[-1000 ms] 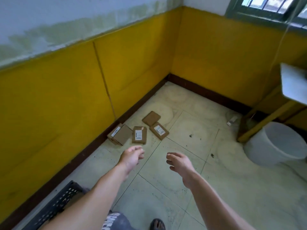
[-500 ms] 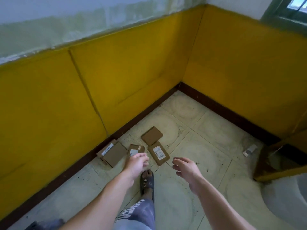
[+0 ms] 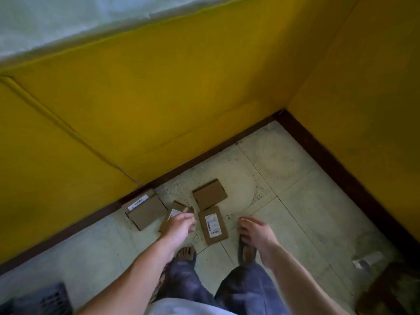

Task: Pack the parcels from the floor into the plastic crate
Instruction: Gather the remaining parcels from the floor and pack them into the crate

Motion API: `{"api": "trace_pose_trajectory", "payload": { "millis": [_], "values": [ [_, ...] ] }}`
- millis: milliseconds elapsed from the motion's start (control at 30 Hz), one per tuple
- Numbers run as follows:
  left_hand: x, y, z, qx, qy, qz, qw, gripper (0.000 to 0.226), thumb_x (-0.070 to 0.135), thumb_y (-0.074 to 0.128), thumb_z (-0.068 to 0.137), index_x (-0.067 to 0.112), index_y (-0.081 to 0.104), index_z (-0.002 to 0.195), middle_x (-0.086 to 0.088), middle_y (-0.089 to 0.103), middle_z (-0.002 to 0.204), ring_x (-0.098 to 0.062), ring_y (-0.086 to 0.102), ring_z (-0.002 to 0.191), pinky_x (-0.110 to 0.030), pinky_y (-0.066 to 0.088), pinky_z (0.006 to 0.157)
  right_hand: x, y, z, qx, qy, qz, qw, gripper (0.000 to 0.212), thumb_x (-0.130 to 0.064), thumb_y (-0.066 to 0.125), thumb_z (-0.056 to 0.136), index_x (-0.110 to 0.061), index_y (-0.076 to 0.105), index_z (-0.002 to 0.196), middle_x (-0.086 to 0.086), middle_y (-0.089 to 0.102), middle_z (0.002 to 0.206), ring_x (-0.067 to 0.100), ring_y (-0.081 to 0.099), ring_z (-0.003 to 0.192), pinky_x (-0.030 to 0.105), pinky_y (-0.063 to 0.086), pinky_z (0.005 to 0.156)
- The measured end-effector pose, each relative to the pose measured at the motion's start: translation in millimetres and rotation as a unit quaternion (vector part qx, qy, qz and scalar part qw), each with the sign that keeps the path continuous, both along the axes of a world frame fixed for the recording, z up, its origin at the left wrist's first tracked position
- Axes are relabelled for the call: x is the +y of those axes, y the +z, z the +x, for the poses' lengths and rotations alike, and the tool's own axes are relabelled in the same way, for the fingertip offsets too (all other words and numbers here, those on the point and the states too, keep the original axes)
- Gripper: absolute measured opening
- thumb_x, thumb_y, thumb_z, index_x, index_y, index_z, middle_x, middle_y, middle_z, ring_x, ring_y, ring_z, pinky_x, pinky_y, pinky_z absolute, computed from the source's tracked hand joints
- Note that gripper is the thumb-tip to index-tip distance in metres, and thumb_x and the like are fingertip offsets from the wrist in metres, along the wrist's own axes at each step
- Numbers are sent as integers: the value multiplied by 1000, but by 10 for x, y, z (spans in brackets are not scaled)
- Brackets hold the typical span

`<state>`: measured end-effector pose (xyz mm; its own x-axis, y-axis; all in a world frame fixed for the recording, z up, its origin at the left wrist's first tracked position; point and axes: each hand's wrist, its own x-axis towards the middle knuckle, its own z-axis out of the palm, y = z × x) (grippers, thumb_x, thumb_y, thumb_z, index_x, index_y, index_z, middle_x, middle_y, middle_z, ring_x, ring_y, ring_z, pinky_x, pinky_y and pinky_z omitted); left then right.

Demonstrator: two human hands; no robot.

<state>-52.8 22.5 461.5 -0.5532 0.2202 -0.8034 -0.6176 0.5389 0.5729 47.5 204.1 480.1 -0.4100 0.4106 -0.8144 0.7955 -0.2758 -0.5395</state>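
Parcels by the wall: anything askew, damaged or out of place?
No damage shows. The four parcels lie scattered at mixed angles, the leftmost parcel right by the skirting. A pale scrap lies apart on the floor at right; I cannot tell what it is.

four flat brown parcels point(image 3: 212, 225) on floor, dark crate point(image 3: 45, 301) corner lower-left

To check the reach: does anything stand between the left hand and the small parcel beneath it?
Nothing visible does. The left hand is directly over the small parcel, fingers relaxed. The wall-side parcel and the long labelled parcel lie beside it, not on it.
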Motion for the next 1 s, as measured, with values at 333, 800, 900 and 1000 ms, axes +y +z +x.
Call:
{"api": "trace_pose_trajectory", "payload": {
  "millis": [333,800,900,1000],
  "values": [
    [1172,-850,-190,-82,166,-45,982,18,21,49,98,24,59,113,1,65,113,-14,62,103,-32,47,91,1504,-1180,-853,-100,231,-2,968,19,-18,48,97,-17,58,81,12,62,89,27,59,86,48,50,91],
    [1733,-3868,-839,-137,274,-43,951,12,20,51,96,20,62,101,-2,68,113,-16,64,102,-31,47,89,1711,-4296,-1364,-133,242,-13,961,56,-32,57,92,-32,38,145,-3,47,146,24,46,131,41,37,108],
    [1681,-4568,-987,-120,223,-84,964,12,14,50,96,18,60,101,-7,58,116,-16,56,94,-32,45,87,1631,-4875,-1512,-128,253,-22,959,65,-28,55,95,-31,24,151,1,33,156,26,36,140,41,32,108],
    [1624,-5123,-1079,-130,190,-130,964,27,18,54,95,11,54,121,-8,48,115,-17,50,88,-28,41,79,1607,-5403,-1624,-107,244,1,964,69,-25,55,95,-31,19,153,2,26,159,26,31,143,41,30,111]
  ]
}}
